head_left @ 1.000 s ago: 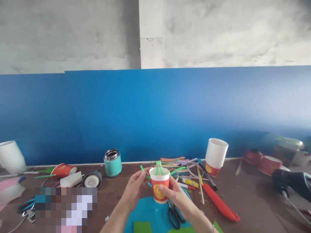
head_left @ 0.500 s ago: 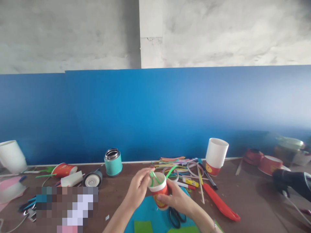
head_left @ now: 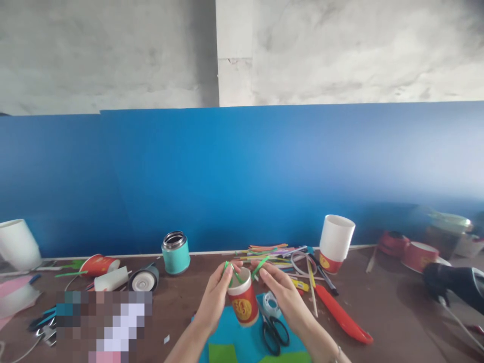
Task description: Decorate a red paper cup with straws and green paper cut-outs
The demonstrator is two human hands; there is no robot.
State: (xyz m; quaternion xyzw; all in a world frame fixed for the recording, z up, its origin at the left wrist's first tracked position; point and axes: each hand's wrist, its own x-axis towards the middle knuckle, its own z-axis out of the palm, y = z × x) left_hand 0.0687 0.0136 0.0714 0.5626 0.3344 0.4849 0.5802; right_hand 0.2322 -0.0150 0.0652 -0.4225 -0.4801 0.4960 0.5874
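A red and white paper cup with a yellow emblem stands upright between my hands, over a blue sheet. My left hand is at the cup's left rim, its thumb and fingers pinching a thin green strip that bends into the cup. On the opposite side my right hand pinches a second green length sticking up past the right rim. Whether the two green parts join inside the cup is hidden. Black-handled scissors and a roll of clear tape lie just right of the cup.
Behind my right hand lie several coloured strips. A white cup with a red base and a red knife-like tool are to the right. A teal thermos stands back left. Green paper lies in front.
My right hand has left the cup's side and moved up to the green strip at the right rim. The cup has turned, its emblem now facing me. The tape roll has come into view.
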